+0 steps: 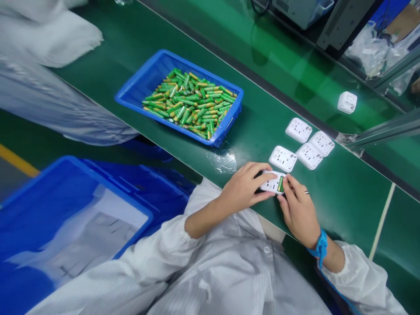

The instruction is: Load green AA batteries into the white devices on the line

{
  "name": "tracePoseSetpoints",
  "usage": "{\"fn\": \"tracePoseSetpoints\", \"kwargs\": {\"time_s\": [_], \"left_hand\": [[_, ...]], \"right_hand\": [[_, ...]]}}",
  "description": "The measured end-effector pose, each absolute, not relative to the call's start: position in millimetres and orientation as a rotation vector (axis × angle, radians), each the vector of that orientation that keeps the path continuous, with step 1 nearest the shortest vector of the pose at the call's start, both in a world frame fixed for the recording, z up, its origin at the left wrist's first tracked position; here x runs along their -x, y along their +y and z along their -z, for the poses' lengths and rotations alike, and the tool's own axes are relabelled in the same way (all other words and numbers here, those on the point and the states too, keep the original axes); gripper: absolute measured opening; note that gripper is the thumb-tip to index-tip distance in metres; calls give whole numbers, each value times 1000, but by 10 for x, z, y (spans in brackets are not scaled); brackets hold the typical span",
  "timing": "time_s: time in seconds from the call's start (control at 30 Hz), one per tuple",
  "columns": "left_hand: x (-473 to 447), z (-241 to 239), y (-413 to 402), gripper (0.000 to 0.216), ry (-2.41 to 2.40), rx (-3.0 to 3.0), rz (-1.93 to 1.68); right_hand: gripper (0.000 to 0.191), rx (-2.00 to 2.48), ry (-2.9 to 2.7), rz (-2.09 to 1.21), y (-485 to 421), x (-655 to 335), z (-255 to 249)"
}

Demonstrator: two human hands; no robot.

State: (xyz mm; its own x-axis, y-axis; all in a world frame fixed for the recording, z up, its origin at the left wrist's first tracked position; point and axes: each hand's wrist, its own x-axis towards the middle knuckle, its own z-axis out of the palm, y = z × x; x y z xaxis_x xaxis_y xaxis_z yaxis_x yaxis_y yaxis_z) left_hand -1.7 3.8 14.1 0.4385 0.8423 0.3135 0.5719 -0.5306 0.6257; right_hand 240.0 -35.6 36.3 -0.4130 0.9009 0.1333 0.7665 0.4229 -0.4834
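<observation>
A: Grips?
B: Left grip (244, 188) holds a white device (269, 186) near worktop's (348, 188) edge; right grip (300, 214) narrow, beside green battery (280, 184) in its slot. Pinching? I can't tell.
A: Technique?
B: I'd brace the casing, seat the cell flat, unforced.
A: Containers?
B: Blue tub (131, 85), heaped with green-and-gold batteries (190, 103).

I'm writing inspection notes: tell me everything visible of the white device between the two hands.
The white device is boxy and round-cornered, apparently plastic, its face with dark markings turned up. A green battery shows at its end toward the right hand, which touches that end. The left hand holds it near the edge of the green table.
</observation>
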Motion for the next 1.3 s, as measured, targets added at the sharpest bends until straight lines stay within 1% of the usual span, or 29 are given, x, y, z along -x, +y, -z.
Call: {"fn": "tracePoseSetpoints", "kwargs": {"time_s": [0.1, 0.17, 0.23, 0.3, 0.43, 0.57, 0.67, 0.77, 0.87, 0.93, 1.0, 1.07, 1.17, 1.2, 1.23, 1.3], "left_hand": [[30, -141, 55, 55, 1178, -2277, -799], [46, -128, 50, 61, 1137, -2307, -806], [60, -112, 27, 58, 1081, -2343, -876], [69, -104, -3, 54, 1013, -2375, -1009], [65, -174, -4, 47, 916, -2426, -1223], [11, -388, 147, 42, 814, -2536, -1231], [-136, -587, 303, 40, 653, -2668, -1120], [-392, -744, 438, 39, 493, -2759, -996], [-640, -834, 636, 47, 332, -2812, -856], [-746, -871, 902, 53, 234, -2829, -782], [-814, -900, 1315, 52, 218, -2834, -730], [-873, -924, 1840, 44, 325, -2854, -621], [-979, -944, 2634, 40, 579, -2870, -407], [-1014, -945, 2851, 41, 654, -2848, -387], [-1041, -944, 3029, 41, 692, -2812, -406], [-1067, -938, 3270, 41, 716, -2760, -450]], "right_hand": [[50, 1395, -2185, -581, -297, -2427, -342], [54, 1386, -2057, -676, -242, -2456, -334], [61, 1386, -1965, -758, -202, -2479, -334], [63, 1383, -1944, -840, -183, -2490, -345], [52, 1334, -1865, -1104, -167, -2522, -427], [52, 1224, -1710, -1328, -174, -2652, -554], [59, 1187, -1572, -1343, -219, -2756, -581], [62, 1212, -1366, -1277, -294, -2813, -517], [56, 1299, -1180, -1244, -387, -2932, -425], [58, 1360, -1077, -1181, -484, -3130, -382], [60, 1463, -1016, -985, -626, -3447, -364], [60, 1651, -1031, -682, -799, -3865, -361], [53, 1991, -1126, -175, -1035, -4559, -344], [52, 2064, -1169, -48, -1093, -4773, -325], [52, 2122, -1220, 39, -1139, -4965, -297], [58, 2224, -1340, 102, -1195, -5264, -219]]}}
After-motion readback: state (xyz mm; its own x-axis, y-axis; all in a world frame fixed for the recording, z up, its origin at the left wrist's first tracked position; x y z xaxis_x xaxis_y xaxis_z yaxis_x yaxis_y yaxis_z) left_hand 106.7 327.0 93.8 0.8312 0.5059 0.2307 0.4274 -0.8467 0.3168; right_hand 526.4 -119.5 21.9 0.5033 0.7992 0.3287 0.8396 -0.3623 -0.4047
